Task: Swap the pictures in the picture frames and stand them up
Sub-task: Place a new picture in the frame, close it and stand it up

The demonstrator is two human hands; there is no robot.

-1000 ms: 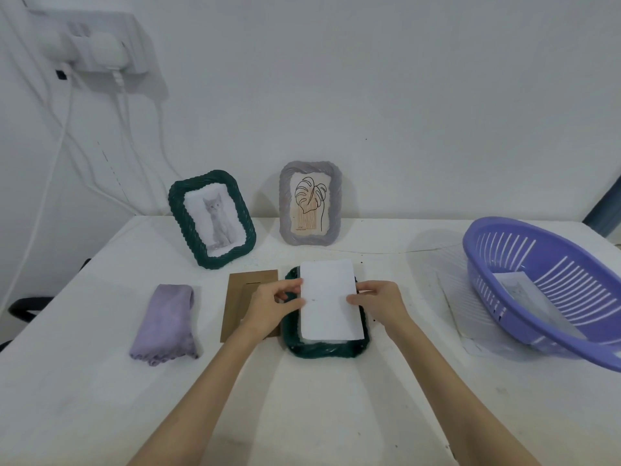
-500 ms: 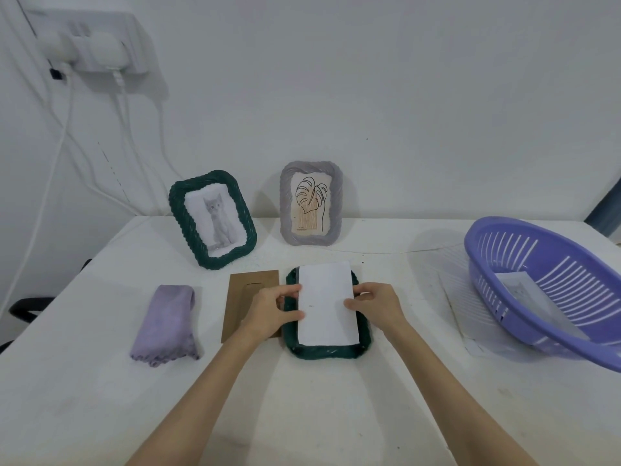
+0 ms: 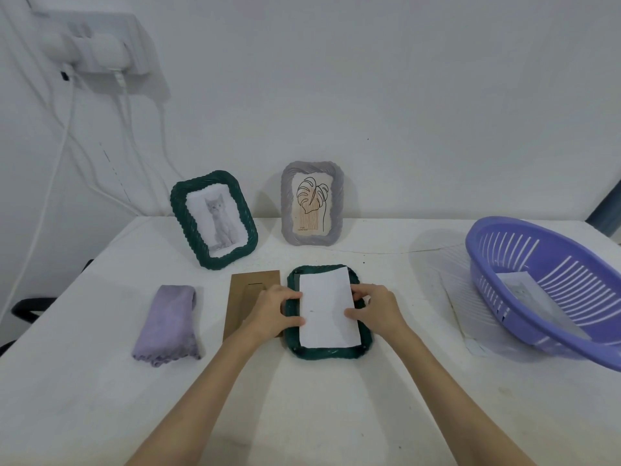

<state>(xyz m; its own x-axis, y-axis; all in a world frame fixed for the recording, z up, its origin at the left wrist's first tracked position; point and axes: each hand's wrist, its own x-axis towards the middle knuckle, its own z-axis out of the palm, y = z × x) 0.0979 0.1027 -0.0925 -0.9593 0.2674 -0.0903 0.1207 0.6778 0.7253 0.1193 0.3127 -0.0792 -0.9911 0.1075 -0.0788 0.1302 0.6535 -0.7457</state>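
Cloth (image 3: pixel 168 326), folded and lilac, lies at the left of the desk (image 3: pixel 302 398); leave it alone. Right of it lies the brown backing board (image 3: pixel 250 290), partly under your left hand (image 3: pixel 272 314). At upper centre stand a green frame with a cat picture (image 3: pixel 215 218) and a grey frame with a leaf drawing (image 3: pixel 312 203). At centre, the open green frame (image 3: pixel 329 351) lies face down with the white picture sheet (image 3: pixel 327 311) resting slightly askew in its recess. Your left fingers (image 3: pixel 295 319) pinch the sheet's left edge; your right hand (image 3: pixel 373 307) pinches its right edge, thumb on top. The sheet is likely thin, light and easily creased: hold it by the edges only and square it to the recess without pressing its middle. At right, the purple basket (image 3: pixel 551 297) holds another sheet.
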